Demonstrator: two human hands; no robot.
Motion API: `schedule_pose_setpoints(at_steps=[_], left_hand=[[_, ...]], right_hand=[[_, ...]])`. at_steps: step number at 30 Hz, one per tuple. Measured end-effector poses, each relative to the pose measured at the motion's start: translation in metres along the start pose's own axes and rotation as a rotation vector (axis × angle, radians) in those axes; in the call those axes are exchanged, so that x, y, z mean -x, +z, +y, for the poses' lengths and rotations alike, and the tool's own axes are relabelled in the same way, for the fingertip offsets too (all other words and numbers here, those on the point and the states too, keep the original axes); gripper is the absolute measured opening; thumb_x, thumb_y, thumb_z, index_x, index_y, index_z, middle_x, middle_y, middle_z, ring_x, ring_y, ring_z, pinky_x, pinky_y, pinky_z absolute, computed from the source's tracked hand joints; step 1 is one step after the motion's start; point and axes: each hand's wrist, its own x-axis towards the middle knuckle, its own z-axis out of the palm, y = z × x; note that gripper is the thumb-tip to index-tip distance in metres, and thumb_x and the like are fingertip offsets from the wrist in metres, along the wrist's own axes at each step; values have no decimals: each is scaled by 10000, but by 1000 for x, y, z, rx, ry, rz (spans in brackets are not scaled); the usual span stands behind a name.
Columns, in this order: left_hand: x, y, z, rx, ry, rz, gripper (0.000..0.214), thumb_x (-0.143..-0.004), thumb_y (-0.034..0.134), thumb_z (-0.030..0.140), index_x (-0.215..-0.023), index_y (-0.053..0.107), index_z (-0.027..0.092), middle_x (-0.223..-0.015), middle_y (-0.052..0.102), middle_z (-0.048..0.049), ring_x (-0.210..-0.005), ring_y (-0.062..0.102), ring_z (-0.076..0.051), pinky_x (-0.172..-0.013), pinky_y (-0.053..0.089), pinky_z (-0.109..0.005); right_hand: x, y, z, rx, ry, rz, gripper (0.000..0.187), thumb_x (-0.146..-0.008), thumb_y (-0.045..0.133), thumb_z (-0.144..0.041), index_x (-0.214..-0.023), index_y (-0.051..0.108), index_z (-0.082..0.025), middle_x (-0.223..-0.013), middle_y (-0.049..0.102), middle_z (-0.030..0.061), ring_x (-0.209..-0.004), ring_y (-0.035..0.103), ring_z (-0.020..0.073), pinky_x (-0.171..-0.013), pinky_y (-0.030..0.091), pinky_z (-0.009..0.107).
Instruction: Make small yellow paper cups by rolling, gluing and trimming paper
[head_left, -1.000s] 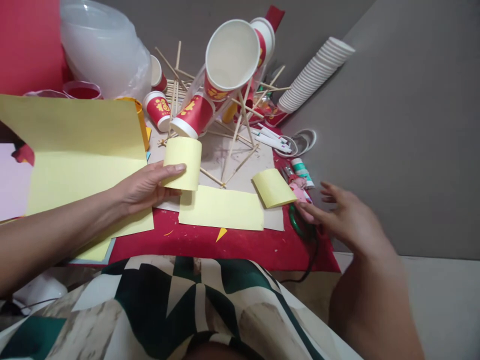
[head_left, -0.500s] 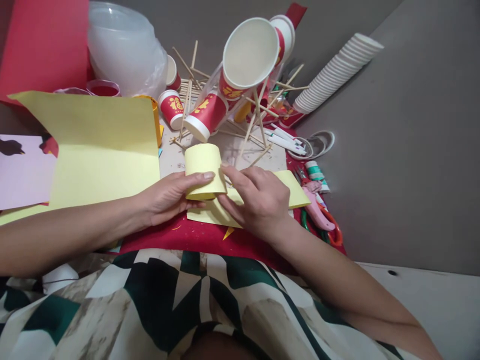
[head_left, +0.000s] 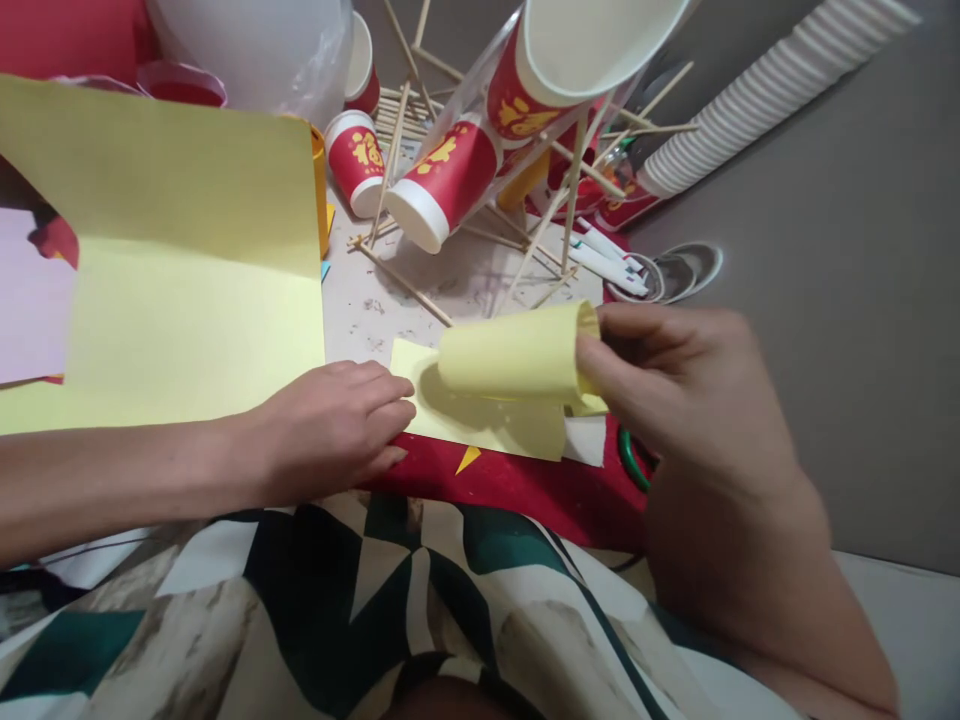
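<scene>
My right hand [head_left: 682, 390] pinches the right end of a curled piece of yellow paper [head_left: 510, 350], thumb at its open edge. This curl lies slantwise over a flat piece of yellow paper [head_left: 480, 430] and casts a shadow on it; whether the two are joined I cannot tell. At the flat piece's left edge rests my left hand [head_left: 337, 425], palm down, fingers stretched out, holding nothing. A small orange-yellow paper scrap [head_left: 468, 459] lies on the red cloth [head_left: 517, 490] just below.
Behind my hands stands a frame of wooden sticks [head_left: 409, 283] with red-and-white paper cups [head_left: 450, 185]. A large yellow sheet [head_left: 195, 300] covers the left side. A long stack of white cups [head_left: 772, 100] leans at the right wall, near a coiled pale band [head_left: 686, 272].
The left hand has let go of the rolled yellow paper and come down to the table. My right hand has moved right, holding curled yellow paper. The view has shifted closer.
</scene>
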Motion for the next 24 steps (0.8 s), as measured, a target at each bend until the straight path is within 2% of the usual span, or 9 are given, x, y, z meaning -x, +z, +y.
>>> schedule_pose_setpoints(at_steps=[2,5,9,12,14,19,24], left_hand=[[-1,7,-6,-159,77,28,175,-944,566,243,-1035,690,160,-1172,708,-154,-1096,656,-288,-952,523,-440],[-1,11,-10,-251,137,13,189,-959,525,193,-1065,677,159,-1154,709,-150,-1113,645,-282,-947,523,-420],[1,11,-12,-206,149,-16,201,-937,497,99,-988,679,167,-1120,714,-135,-1106,646,-264,-966,509,-392],[5,13,-15,-111,121,36,232,-937,483,80,-942,678,206,-1102,716,-97,-1075,652,-239,-996,488,-380],[7,16,-17,-154,118,48,264,-938,466,68,-951,683,216,-1080,714,-89,-1049,650,-236,-986,483,-380],[6,21,-22,-492,252,-17,308,-905,434,36,-998,713,129,-1008,709,-137,-912,638,-265,-858,511,-389],[4,22,-24,-489,269,24,325,-909,438,24,-1048,718,116,-1075,726,-133,-937,647,-262,-862,522,-386]], right_hand=[[-2,6,-2,15,17,-71,335,-838,606,-369,-564,510,-204,-547,398,-26,-504,355,96,-453,258,250],[-7,13,-8,116,17,-126,347,-841,592,-342,-543,474,-208,-517,346,-33,-486,307,91,-457,217,266],[-12,20,-17,229,-75,-178,353,-872,577,-321,-558,465,-209,-508,365,-33,-481,316,94,-468,234,273],[-16,25,-20,291,-122,-205,348,-888,574,-311,-572,468,-210,-510,395,-31,-481,334,98,-473,253,274],[-19,28,-19,317,-126,-224,353,-897,572,-306,-575,461,-212,-508,389,-33,-478,330,99,-473,261,274],[-24,33,-16,349,-111,-263,341,-905,566,-314,-589,485,-212,-515,432,-30,-482,366,105,-480,278,272],[-26,33,-17,352,-100,-278,323,-903,572,-321,-604,517,-210,-524,452,-29,-481,372,103,-482,284,275]])
